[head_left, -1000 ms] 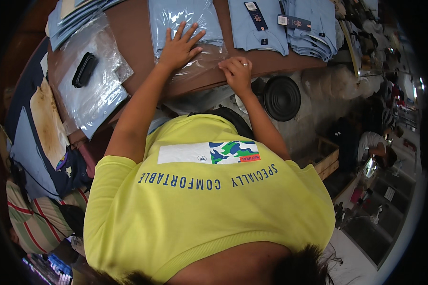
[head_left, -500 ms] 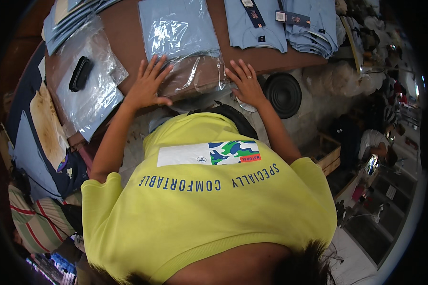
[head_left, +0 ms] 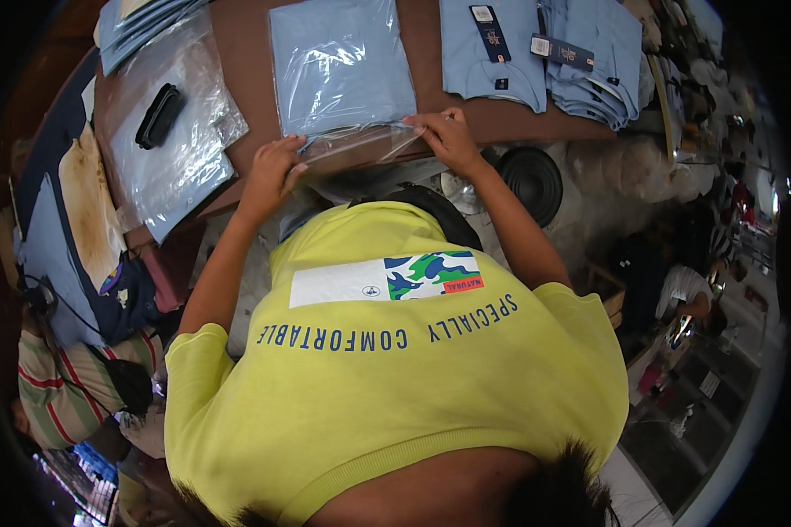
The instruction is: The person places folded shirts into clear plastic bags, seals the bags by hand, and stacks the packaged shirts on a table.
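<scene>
A folded light-blue shirt (head_left: pixel 338 66) lies inside a clear plastic bag (head_left: pixel 360 151) at the table's near edge. The bag's loose end stretches between my two hands. At its left corner, my left hand (head_left: pixel 271 178) is closed on the plastic with thumb and fingers together. On the other corner, my right hand (head_left: pixel 453 140) pinches the plastic, its fingertips close to the shirt's lower edge. Part of the bag's end hangs past the table edge, and its outline there is hard to make out.
To the left, a black oblong object (head_left: pixel 160 116) rests on bagged blue garments (head_left: pixel 163 176). Folded blue shirts with dark tags (head_left: pixel 490 35) lie to the right, near a tagged pile (head_left: pixel 593 75). A round black seat-like disc (head_left: pixel 530 186) stands below the brown table (head_left: pixel 246 53).
Both hands, spread flat over the bag before, have closed on the two corners of its loose end. That end is now lifted and drawn taut between them.
</scene>
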`<control>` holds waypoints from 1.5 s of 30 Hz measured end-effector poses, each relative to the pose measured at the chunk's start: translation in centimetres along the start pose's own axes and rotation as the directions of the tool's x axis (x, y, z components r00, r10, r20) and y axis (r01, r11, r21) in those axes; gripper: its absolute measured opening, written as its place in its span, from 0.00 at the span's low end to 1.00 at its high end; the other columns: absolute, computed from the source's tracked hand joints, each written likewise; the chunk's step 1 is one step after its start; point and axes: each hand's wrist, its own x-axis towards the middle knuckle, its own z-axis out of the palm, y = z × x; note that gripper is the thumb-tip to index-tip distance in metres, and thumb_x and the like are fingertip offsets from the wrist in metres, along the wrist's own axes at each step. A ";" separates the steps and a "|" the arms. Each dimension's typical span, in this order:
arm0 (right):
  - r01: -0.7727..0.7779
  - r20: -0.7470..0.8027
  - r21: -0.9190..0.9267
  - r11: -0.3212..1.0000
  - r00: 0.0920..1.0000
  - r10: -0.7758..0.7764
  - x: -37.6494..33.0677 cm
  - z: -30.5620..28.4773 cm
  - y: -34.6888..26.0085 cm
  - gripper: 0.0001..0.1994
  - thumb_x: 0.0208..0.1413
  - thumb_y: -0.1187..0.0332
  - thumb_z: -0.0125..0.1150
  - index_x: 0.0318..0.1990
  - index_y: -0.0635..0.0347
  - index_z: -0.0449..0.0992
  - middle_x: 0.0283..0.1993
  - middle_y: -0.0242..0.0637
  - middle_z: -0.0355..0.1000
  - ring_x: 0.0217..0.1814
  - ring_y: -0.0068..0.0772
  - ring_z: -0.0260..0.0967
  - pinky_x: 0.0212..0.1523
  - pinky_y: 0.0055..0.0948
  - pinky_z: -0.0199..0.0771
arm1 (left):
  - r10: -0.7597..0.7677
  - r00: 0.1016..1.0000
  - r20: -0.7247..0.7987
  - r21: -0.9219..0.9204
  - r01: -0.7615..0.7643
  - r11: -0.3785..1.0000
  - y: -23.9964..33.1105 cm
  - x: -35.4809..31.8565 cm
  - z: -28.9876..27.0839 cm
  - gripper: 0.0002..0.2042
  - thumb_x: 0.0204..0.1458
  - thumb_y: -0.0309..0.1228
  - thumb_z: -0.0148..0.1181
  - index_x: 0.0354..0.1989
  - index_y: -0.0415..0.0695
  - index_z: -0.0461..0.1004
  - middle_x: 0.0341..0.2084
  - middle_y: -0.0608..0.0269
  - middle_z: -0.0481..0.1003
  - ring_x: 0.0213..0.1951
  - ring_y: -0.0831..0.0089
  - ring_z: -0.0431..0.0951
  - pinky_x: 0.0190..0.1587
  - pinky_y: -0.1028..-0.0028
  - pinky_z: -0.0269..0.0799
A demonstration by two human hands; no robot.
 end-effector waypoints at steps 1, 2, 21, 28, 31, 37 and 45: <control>-0.009 -0.022 -0.007 1.000 1.000 0.009 0.5 0.0 0.3 0.07 0.55 0.64 0.55 0.40 0.53 0.72 0.38 0.28 0.74 0.44 0.25 0.69 0.47 0.33 0.57 | -0.070 0.996 -0.060 -0.086 0.065 0.994 -0.1 0.3 0.1 0.08 0.52 0.30 0.54 0.38 0.43 0.68 0.46 0.56 0.71 0.50 0.60 0.69 0.52 0.66 0.60; -0.017 -0.046 -0.015 1.000 0.999 0.016 1.1 0.0 0.5 0.07 0.55 0.65 0.55 0.38 0.54 0.71 0.34 0.29 0.74 0.40 0.26 0.70 0.45 0.33 0.58 | -0.141 0.983 -0.115 -0.175 0.120 0.977 -0.3 0.8 0.1 0.06 0.54 0.31 0.51 0.35 0.43 0.69 0.42 0.56 0.73 0.47 0.60 0.71 0.49 0.66 0.63; -0.238 0.163 0.767 0.595 0.970 0.179 5.2 0.4 1.4 0.10 0.48 0.74 0.63 0.36 0.60 0.68 0.34 0.31 0.72 0.37 0.18 0.68 0.38 0.17 0.68 | -0.492 0.750 -0.442 -0.209 0.447 0.870 -3.5 5.3 3.5 0.09 0.58 0.38 0.47 0.38 0.45 0.64 0.21 0.53 0.75 0.25 0.50 0.76 0.26 0.56 0.68; -0.247 0.247 0.765 0.595 0.965 0.082 5.4 -1.4 1.0 0.08 0.46 0.75 0.65 0.32 0.59 0.70 0.42 0.34 0.70 0.42 0.21 0.66 0.43 0.21 0.67 | -0.481 0.768 -0.422 -0.223 0.426 0.877 -2.8 5.4 2.7 0.11 0.58 0.39 0.47 0.38 0.44 0.64 0.19 0.55 0.76 0.24 0.56 0.78 0.26 0.62 0.70; -0.216 0.238 0.767 0.605 0.970 0.046 5.3 -2.2 0.3 0.08 0.46 0.75 0.64 0.32 0.57 0.69 0.43 0.36 0.69 0.47 0.23 0.64 0.46 0.23 0.65 | -0.491 0.761 -0.424 -0.248 0.423 0.871 -2.3 5.4 2.6 0.10 0.59 0.37 0.46 0.36 0.42 0.65 0.17 0.57 0.74 0.22 0.60 0.77 0.25 0.65 0.69; -0.157 0.099 0.855 0.493 0.985 0.143 4.8 -1.8 0.3 0.08 0.47 0.74 0.63 0.34 0.58 0.71 0.47 0.34 0.68 0.47 0.24 0.64 0.47 0.22 0.63 | -0.489 0.765 -0.420 -0.288 0.398 0.871 -2.4 5.5 2.7 0.10 0.60 0.37 0.45 0.35 0.41 0.65 0.17 0.58 0.73 0.21 0.61 0.76 0.25 0.67 0.68; -0.105 -0.005 0.697 0.710 0.989 0.151 4.0 0.2 1.5 0.08 0.56 0.68 0.57 0.40 0.59 0.71 0.40 0.31 0.72 0.42 0.20 0.67 0.42 0.20 0.65 | -0.466 0.772 -0.432 -0.222 0.410 0.885 -2.6 5.3 2.7 0.10 0.59 0.38 0.46 0.37 0.43 0.64 0.18 0.57 0.76 0.23 0.57 0.77 0.25 0.63 0.70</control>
